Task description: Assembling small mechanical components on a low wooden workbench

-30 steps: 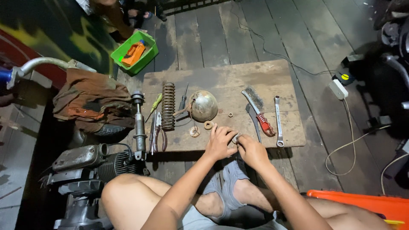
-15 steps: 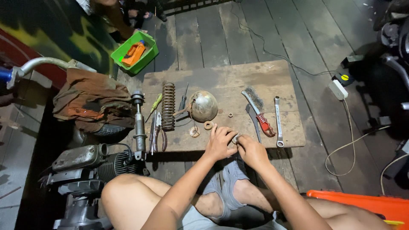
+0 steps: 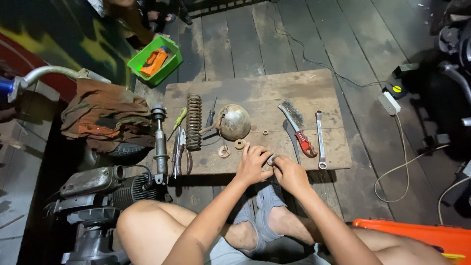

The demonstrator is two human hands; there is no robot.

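While a small grey metal part point(image 3: 271, 158) is pinched between both hands at the near edge of the worn wooden board point(image 3: 255, 88), left hand point(image 3: 252, 164) and right hand point(image 3: 288, 172) are closed on it. A rusty coil spring point(image 3: 194, 121), round metal dome point(image 3: 234, 121) and red-handled wire brush point(image 3: 296, 128) are laid out just beyond, within reach.

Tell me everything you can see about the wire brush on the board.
The wire brush lies flat on the wooden board, angled, bristle head toward the far edge, handle toward the person. The head carries dark metal bristles; the handle is red with darker patches. A dark flat tool lies close along its left side, and a spanner lies apart to its right. Neither hand touches it; the right hand is nearest.
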